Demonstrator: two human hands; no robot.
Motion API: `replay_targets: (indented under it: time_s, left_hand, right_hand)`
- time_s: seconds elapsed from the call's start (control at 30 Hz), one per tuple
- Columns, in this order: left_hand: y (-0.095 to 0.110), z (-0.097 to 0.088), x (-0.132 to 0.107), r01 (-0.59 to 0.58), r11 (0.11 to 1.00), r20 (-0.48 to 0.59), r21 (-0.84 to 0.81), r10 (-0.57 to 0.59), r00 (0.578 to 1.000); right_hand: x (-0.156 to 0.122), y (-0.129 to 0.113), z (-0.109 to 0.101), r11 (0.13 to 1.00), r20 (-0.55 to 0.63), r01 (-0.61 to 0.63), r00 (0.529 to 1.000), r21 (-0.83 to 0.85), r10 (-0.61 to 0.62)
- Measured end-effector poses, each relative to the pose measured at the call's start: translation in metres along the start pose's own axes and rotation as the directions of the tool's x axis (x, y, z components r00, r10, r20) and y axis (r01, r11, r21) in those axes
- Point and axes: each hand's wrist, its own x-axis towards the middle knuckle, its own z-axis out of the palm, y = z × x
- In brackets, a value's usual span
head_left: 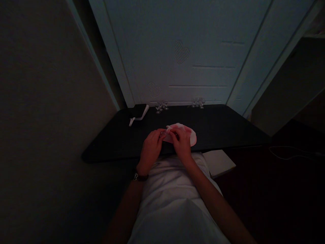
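Observation:
Over the front of the dark table, my left hand (151, 145) is closed on a small clear object (163, 134), which looks like a tiny glass; the fingers hide much of it. Right beside it, my right hand (182, 144) pinches a bunched part of a pink and white cloth (193, 137) against the clear object. The rest of the cloth spreads on the table under and behind my right hand. At the table's back stand two groups of small clear glasses, a left group (161, 106) and a right group (198, 102).
The dark table (215, 125) stands against a pale panel (203, 40) with heart patterns. A black and white object (139, 112) lies at its back left. Below the front edge is a flat white object (220, 163). A white cable (286, 158) trails at right. The light is dim.

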Motion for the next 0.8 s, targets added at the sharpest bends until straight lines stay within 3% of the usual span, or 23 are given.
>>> replay_targets:
  time_s: [0.27,0.8]
  left_hand:
    - [0.0021,-0.0018,0.0002,0.047,0.999,-0.113,0.018,-0.045,0.993]
    - [-0.0001,-0.0022,0.0025,0.079,0.996,-0.149,-0.05,-0.086,0.985]
  right_hand:
    - [-0.0004,-0.0004,0.0017,1.0,-0.001,-0.011,1.0,-0.007,0.011]
    - [-0.0003,-0.0033,0.0003,0.999,-0.015,-0.054,0.998,0.001,0.054]
